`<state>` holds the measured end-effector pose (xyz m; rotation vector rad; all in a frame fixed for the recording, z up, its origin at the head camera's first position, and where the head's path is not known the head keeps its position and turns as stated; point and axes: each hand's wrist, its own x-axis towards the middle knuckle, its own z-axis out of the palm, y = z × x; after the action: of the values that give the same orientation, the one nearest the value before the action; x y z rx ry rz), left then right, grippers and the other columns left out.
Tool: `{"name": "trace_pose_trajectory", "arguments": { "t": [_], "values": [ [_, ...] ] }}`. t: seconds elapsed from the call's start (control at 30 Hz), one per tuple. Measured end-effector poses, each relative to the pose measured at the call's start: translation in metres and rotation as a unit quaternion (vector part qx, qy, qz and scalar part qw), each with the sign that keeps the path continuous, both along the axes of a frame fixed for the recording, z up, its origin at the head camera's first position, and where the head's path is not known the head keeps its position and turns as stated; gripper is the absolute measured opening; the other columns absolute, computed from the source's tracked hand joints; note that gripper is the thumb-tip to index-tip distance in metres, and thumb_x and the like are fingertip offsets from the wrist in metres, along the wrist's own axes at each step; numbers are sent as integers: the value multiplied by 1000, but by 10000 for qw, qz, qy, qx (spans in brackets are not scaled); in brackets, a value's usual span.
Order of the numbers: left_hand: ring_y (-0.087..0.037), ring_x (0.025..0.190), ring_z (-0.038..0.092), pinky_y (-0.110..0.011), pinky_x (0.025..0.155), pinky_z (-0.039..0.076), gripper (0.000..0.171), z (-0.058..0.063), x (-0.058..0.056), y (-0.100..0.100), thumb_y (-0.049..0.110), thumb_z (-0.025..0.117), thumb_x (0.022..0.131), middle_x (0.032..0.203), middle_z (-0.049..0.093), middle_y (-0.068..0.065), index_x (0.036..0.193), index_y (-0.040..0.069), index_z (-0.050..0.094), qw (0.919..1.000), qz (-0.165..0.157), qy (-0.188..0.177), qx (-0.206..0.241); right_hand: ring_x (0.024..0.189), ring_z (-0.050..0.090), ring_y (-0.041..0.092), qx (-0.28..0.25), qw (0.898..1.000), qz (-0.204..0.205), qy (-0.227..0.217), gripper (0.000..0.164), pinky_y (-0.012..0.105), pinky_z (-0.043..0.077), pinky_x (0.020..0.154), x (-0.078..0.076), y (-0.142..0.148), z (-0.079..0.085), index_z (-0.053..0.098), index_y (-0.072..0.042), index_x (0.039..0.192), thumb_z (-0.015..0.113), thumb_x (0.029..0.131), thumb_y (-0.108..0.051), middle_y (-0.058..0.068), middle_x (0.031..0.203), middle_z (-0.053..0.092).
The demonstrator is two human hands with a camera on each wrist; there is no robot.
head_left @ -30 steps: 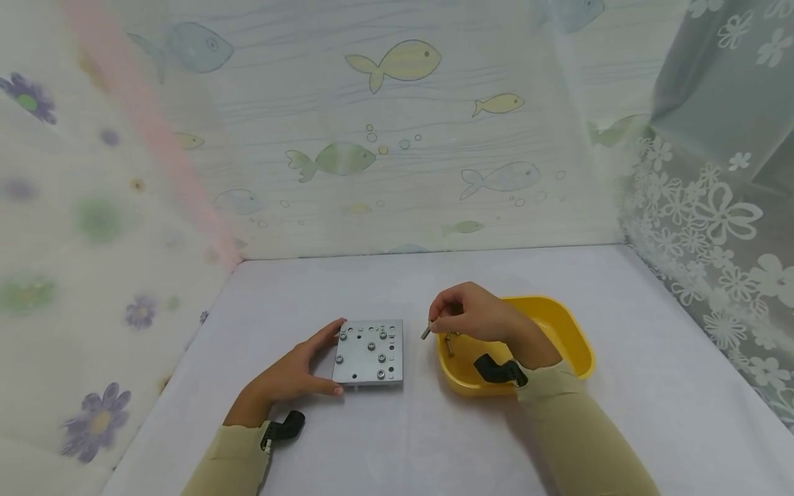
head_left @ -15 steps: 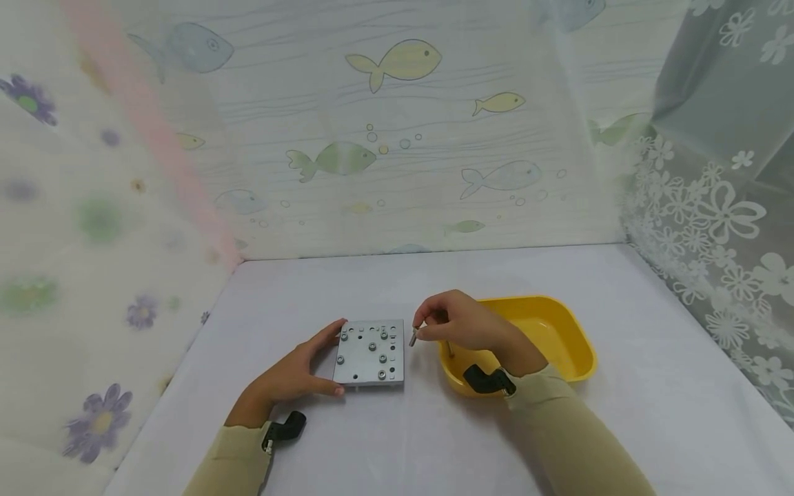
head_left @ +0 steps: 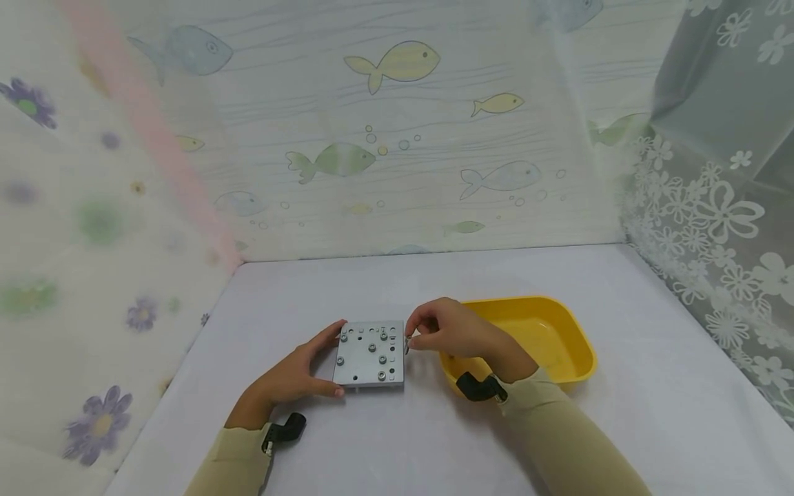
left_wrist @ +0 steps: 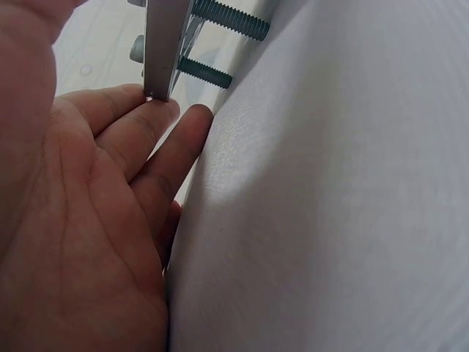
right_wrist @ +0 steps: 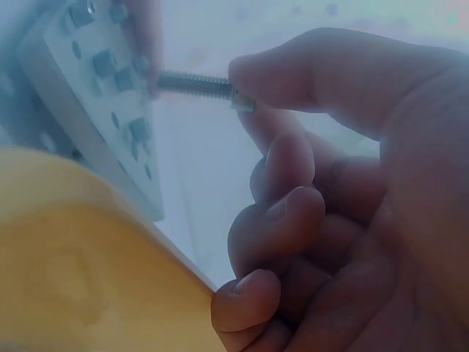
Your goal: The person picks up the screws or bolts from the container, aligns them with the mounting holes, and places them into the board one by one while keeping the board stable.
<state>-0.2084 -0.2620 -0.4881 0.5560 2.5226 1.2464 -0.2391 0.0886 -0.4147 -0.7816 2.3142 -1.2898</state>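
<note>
One bolt (right_wrist: 196, 84), pinched by its head in the right hand (head_left: 459, 332), could slip; if bumped, the plate (head_left: 362, 361) touched by the spread left hand (head_left: 287, 372) might shift.

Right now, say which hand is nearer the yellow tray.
Right. The right hand is at the left side of the tray; the left hand, farther left, touches the metal plate.
</note>
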Motion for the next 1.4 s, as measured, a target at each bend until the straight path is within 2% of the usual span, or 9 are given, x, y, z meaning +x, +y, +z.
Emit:
{"name": "trace_pose_trajectory", "arguments": {
  "t": [0.37,0.63,0.97,1.27,1.4],
  "values": [
    [-32,159,21,-69,125,5,128,-1,0,-1,43,98,65,160,46,-3,166,31,20,10000,43,-19,-57,59,43,10,249,9985,69,475,7,21,37,56,4,-9,-1,75,-28,94,79,92,-23,-5,67,50],
    [-31,159,21,-69,125,5,128,-1,-2,-2,44,98,65,162,44,-2,167,32,19,10000,-5,26,-59,60,44,8,487,9959,120,749,6,21,36,55,9,-17,-2,76,-28,93,80,91,-24,-7,66,50],
    [-31,159,21,-69,125,6,128,0,-1,-1,43,97,66,162,43,-2,167,31,20,10000,-23,19,-46,59,44,8,637,9953,119,718,8,21,35,54,14,-26,-5,75,-31,91,82,89,-27,-7,65,52],
    [-31,159,20,-70,124,7,127,-1,-1,0,44,97,65,161,45,-2,166,36,20,9999,49,-13,-94,58,44,6,742,9938,169,813,7,20,35,54,15,-30,-7,77,-27,91,82,89,-25,-9,64,53],
    [-32,159,20,-70,124,7,127,-1,0,-1,44,97,66,160,46,-2,166,34,20,9999,72,-22,-86,59,45,5,766,9936,196,809,6,19,36,55,16,-32,-6,77,-25,92,83,89,-25,-9,64,53]
  ]
}}
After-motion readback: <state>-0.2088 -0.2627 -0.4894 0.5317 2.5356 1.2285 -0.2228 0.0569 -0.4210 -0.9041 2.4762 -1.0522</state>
